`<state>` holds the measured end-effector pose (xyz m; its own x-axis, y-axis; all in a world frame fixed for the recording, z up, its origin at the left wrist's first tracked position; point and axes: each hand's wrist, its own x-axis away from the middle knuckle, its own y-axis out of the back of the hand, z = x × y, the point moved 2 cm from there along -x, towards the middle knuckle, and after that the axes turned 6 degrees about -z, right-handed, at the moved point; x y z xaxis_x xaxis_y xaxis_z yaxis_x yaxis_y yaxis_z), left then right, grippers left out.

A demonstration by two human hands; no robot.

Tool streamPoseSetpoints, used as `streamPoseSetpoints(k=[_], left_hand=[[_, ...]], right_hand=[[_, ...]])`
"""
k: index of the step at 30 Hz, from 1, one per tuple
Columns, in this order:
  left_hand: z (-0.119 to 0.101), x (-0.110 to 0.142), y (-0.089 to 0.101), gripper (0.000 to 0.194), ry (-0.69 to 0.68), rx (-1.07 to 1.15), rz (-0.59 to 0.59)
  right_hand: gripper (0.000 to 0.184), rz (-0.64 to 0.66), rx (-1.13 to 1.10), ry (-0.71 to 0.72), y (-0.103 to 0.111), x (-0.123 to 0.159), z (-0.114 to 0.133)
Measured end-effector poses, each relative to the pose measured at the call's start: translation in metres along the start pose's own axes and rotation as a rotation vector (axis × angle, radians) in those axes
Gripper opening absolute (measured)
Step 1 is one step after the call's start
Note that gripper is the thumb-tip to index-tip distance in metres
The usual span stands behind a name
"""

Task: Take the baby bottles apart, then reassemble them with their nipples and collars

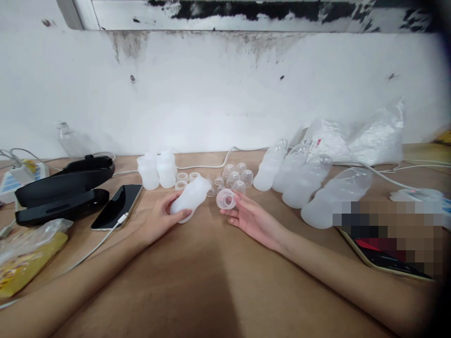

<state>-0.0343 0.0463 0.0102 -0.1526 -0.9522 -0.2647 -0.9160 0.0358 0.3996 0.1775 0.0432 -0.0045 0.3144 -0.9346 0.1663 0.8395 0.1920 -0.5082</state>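
My left hand (169,212) is wrapped round a frosted white baby bottle (192,197), tilted with its neck up and to the right. In my right hand (252,217), thumb and fingers grip a translucent screw ring (225,199), its round opening facing me. Ring and bottle neck are apart. Behind my hands lie loose screw rings (182,177), small clear teats (218,181) and several clear dome caps (233,179). Two uncapped bottles (166,170) stand beyond my left hand. To the right, several capped bottles (308,180) stand in a slanting row.
A phone (118,206) with a white cable, a black case (66,180) and a yellow snack bag (33,263) lie on the left. Plastic bags (375,134) rest against the wall. Another phone (387,258) and a power strip (419,197) are at right.
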Motion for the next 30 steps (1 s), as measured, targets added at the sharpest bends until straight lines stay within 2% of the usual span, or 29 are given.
streamPoseSetpoints(k=[7, 12, 18, 21, 23, 25, 30], left_hand=[[-0.005, 0.003, 0.002, 0.040, -0.044, -0.132, -0.012], [-0.013, 0.011, 0.000, 0.040, -0.049, -0.265, 0.133], [-0.025, 0.012, 0.009, 0.040, 0.077, -0.326, 0.300], [-0.028, 0.009, 0.016, 0.037, 0.141, -0.356, 0.362], [-0.027, 0.009, 0.016, 0.037, 0.098, -0.349, 0.411], [-0.025, 0.010, 0.015, 0.040, -0.006, -0.372, 0.436], [-0.019, 0.015, 0.009, 0.046, -0.335, -0.623, 0.309]], right_hand=[[0.026, 0.000, 0.053, 0.036, -0.002, 0.001, 0.002], [0.031, 0.052, 0.330, 0.374, -0.003, 0.005, 0.007], [0.027, 0.238, 0.596, 0.589, -0.003, 0.010, 0.003], [0.031, 0.292, 0.672, 0.610, -0.005, 0.013, 0.002], [0.035, 0.276, 0.704, 0.588, -0.006, 0.014, 0.003], [0.038, 0.237, 0.727, 0.556, -0.007, 0.015, 0.003], [0.038, 0.129, 0.724, 0.430, -0.007, 0.016, 0.003]])
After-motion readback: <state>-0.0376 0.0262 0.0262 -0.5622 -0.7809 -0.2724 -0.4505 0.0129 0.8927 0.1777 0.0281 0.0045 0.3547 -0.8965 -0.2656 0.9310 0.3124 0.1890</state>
